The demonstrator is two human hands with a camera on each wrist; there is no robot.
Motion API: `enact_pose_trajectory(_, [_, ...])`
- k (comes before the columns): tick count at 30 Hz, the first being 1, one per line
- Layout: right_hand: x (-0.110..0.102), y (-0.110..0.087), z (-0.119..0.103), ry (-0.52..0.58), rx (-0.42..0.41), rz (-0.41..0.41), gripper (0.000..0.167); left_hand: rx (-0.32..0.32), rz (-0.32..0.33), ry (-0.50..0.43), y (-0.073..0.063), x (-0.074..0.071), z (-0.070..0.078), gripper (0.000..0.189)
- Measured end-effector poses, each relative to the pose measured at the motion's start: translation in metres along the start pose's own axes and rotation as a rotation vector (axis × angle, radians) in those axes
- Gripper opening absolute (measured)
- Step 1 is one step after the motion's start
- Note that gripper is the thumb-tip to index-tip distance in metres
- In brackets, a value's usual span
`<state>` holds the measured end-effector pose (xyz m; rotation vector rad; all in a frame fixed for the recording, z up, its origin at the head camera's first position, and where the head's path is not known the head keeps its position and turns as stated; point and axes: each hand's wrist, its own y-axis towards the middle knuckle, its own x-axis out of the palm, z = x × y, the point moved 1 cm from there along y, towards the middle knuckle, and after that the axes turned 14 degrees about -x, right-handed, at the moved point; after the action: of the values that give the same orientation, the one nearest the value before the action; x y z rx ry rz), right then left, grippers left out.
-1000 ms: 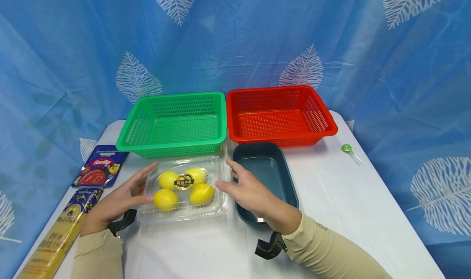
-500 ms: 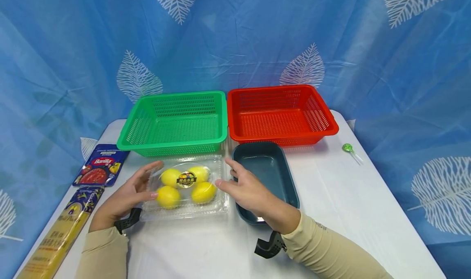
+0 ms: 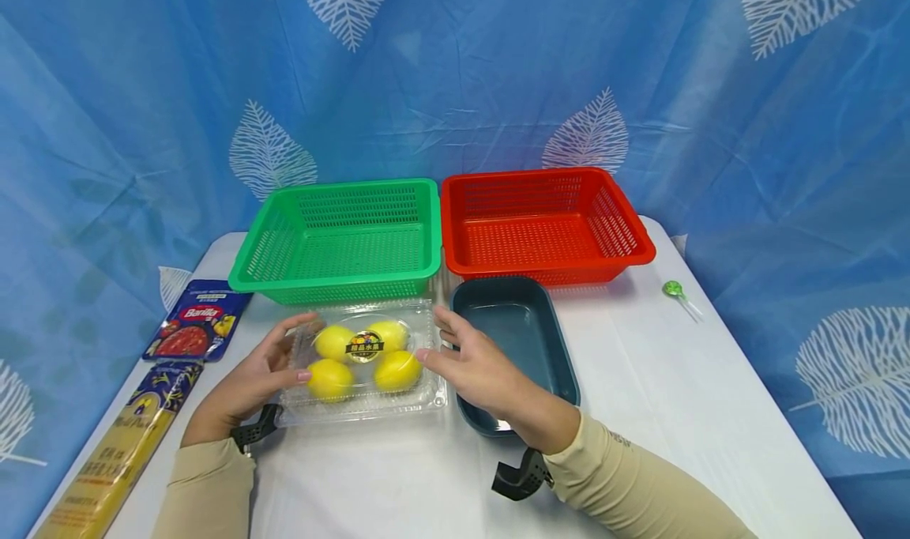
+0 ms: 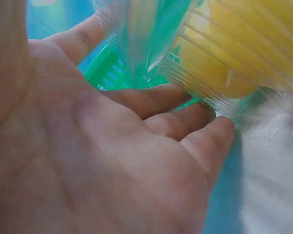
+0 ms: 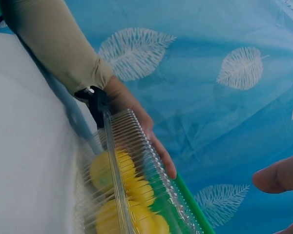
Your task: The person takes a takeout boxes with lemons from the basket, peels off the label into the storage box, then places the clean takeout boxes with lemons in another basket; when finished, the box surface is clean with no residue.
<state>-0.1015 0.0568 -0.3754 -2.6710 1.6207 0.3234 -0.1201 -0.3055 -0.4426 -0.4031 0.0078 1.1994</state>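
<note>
A clear plastic clamshell box point(image 3: 355, 407) of lemons point(image 3: 398, 371), with a black round label on its lid, lies near the middle of the table. My left hand point(image 3: 252, 377) holds its left side, thumb at the near corner and the other fingers curled at the edge. In the left wrist view those fingers point(image 4: 205, 141) reach the ribbed plastic from below. My right hand point(image 3: 483, 365) hovers at the box's right side, thumb and fingers spread apart. The right wrist view shows a gap between that thumb point(image 5: 278, 178) and the box point(image 5: 132, 146).
A dark blue dish point(image 3: 569, 365) sits under the right forearm. Green point(image 3: 334, 292) and red point(image 3: 547, 274) baskets stand side by side behind. A Barilla sauce pouch point(image 3: 193, 326) and a pasta packet point(image 3: 114, 460) lie at left, a green lollipop point(image 3: 672, 288) at right.
My left hand and the box of lemons have shifted a little to the right, bringing the box closer to the right hand. The right hand has hardly moved.
</note>
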Motion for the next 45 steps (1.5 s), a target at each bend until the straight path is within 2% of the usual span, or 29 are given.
enact_pose_trajectory(13, [-0.003, 0.01, -0.007, -0.106, -0.111, -0.03, 0.072, 0.011, 0.017, 0.071, 0.001, 0.002, 0.001, 0.08])
enact_pose_trajectory(20, [-0.003, 0.026, -0.011, -0.18, -0.178, -0.026, 0.067, 0.006, 0.017, 0.083, 0.001, 0.002, 0.0, 0.08])
enact_pose_trajectory(30, [0.013, 0.06, -0.022, -0.37, -0.229, -0.065, 0.053, 0.066, -0.005, 0.079, 0.002, -0.001, -0.004, 0.079])
enact_pose_trajectory(37, [0.021, 0.076, -0.028, -0.493, -0.229, -0.123, 0.044, 0.041, 0.001, 0.08, 0.002, 0.0, -0.002, 0.08])
enact_pose_trajectory(45, [0.027, 0.09, -0.024, -0.613, -0.191, -0.214, 0.039, 0.032, 0.001, 0.07, 0.002, 0.0, -0.002, 0.08])
